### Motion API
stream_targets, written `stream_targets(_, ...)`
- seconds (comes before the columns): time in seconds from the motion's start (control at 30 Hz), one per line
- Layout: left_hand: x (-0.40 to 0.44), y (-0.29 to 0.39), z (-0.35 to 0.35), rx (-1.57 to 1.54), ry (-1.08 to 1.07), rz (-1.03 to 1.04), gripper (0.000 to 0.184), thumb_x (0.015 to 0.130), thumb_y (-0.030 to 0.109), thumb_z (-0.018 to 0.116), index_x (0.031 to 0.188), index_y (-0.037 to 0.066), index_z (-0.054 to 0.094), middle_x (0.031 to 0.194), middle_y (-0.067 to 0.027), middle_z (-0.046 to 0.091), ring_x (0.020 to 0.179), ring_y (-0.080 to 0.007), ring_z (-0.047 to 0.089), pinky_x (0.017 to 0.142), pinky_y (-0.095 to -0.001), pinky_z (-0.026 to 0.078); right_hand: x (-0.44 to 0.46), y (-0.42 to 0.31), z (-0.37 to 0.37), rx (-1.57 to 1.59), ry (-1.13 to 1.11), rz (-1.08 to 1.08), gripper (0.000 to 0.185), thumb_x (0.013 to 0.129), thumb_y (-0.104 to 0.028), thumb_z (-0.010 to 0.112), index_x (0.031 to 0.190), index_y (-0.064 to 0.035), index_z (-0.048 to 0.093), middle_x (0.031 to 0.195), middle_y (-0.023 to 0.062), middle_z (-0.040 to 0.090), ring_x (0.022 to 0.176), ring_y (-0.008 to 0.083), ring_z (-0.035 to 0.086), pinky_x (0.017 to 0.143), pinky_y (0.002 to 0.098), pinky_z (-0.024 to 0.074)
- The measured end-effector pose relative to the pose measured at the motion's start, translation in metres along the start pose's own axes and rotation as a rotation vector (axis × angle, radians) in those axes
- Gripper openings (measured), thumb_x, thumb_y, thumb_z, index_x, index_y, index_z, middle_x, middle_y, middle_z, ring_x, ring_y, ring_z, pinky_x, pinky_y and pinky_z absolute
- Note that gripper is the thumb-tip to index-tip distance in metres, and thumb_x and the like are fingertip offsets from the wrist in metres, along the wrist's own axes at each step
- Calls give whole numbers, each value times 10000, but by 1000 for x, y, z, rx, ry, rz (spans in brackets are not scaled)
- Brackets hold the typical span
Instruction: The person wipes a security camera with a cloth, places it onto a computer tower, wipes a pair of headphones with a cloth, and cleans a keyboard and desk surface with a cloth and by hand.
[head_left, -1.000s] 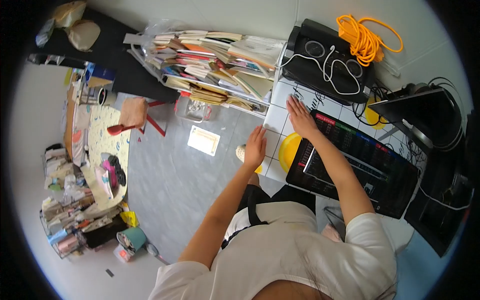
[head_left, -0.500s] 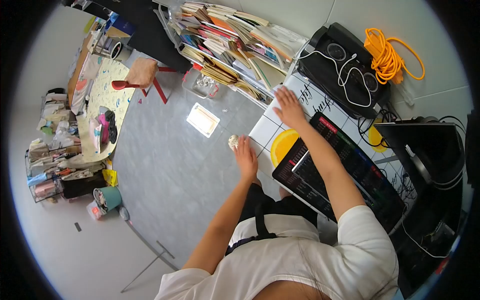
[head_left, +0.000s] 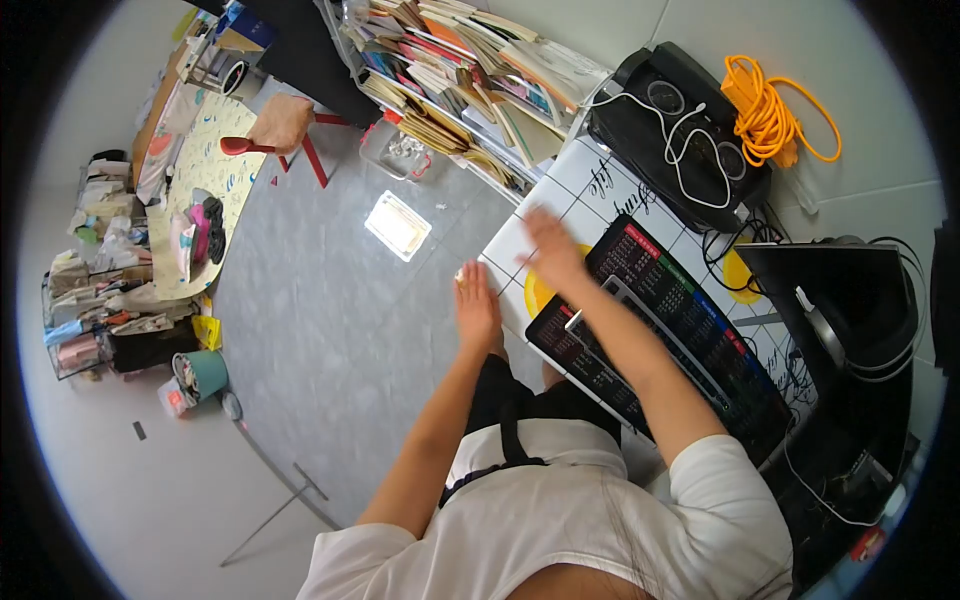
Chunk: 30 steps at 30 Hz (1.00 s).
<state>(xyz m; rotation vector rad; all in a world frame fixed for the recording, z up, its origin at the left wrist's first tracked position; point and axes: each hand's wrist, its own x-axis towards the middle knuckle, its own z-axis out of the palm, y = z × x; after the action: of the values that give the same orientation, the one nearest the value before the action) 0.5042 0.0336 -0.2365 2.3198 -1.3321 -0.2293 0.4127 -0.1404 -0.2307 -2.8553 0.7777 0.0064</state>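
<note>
My left hand (head_left: 477, 310) hangs beside the table's near left edge, its back toward me. A bit of a whitish, speckled wad (head_left: 460, 274) shows at its fingertips; the fingers hide the rest. Over the white tiled-pattern tabletop (head_left: 507, 245) my right hand (head_left: 550, 248) is spread, blurred by motion, with nothing visible in it. It is close to the orange-slice print (head_left: 540, 295) on the table cover. Under my right forearm lies a large dark desk mat (head_left: 700, 330) with printed text, and on it a slim grey-and-black device (head_left: 655, 335), partly hidden.
A black speaker-like box (head_left: 670, 140) with a white cable and an orange cord (head_left: 765, 115) lie at the table's back. A monitor (head_left: 830, 290) stands right. Beyond are a packed bookshelf (head_left: 470, 90), a clear bin (head_left: 395, 155) and a red-legged stool (head_left: 282, 125).
My right hand has drawn back from the table's far corner toward me and the left edge. The wad at my left hand is now mostly covered. The view has shifted slightly.
</note>
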Motion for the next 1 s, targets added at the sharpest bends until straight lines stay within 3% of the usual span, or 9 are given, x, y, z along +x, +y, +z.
stream_targets(0.13,2,15,-1,-4,-60,5,600,833,135,478,1357,15,212,1414,-187,199,1320,-334,161,1056,-458,166,21,92,-15,-142,-42,170,819,822,-639,303,1395,-79,134,1461,119,56,1350,264,38,1087,382,56)
stream_targets(0.2,4,17,-11,-29,-101,2,610,832,139,483,1360,17,202,1417,-189,189,1321,-337,154,1055,-462,164,29,124,4,-81,162,220,812,817,-622,362,1396,-99,138,1454,124,99,1340,279,91,1085,393,81)
stream_targets(0.43,7,-2,-15,-147,-229,52,654,817,120,509,1370,24,174,1426,-195,153,1330,-340,113,1061,-457,141,8,91,4,-192,172,583,735,861,-547,343,1377,-45,189,1434,183,129,1327,328,107,1082,414,56)
stream_targets(0.57,3,-8,-12,-220,-193,93,642,814,112,508,1367,31,191,1429,-191,148,1330,-341,113,1062,-453,136,-7,32,8,-142,-135,751,821,858,-590,232,1371,36,94,1445,202,23,1340,331,5,1082,404,-7)
stream_targets(0.67,3,-12,-11,-245,-182,122,635,814,113,508,1365,34,203,1430,-186,152,1330,-339,117,1062,-452,134,-8,24,1,-138,93,714,710,881,-507,321,1333,36,250,1388,198,248,1297,331,206,1077,417,112)
stream_targets(0.77,4,-14,-18,-274,-207,136,625,814,124,513,1361,38,222,1427,-182,163,1328,-337,124,1063,-443,142,-16,55,-24,181,281,683,362,863,-257,484,1185,-91,473,1138,117,517,1063,288,467,928,437,349)
stream_targets(0.87,4,-18,-19,-274,-215,170,619,818,135,516,1359,40,230,1426,-182,168,1328,-334,129,1064,-438,145,-37,66,-21,229,274,495,307,771,-142,577,1070,-77,548,1100,109,519,1056,285,453,896,426,369)
stream_targets(0.93,4,-17,-18,-273,-208,180,616,820,142,516,1358,42,233,1425,-182,169,1327,-333,131,1064,-436,146,-47,37,-35,30,406,475,287,750,-148,603,1025,-75,565,1105,91,506,1072,274,436,902,418,360)
stream_targets(1.0,4,-16,-18,-273,-214,150,607,827,148,514,1356,43,237,1424,-183,172,1326,-332,136,1065,-434,145,-55,13,-37,15,312,652,314,751,-230,635,1022,-86,565,1062,81,493,1043,263,432,895,397,354)
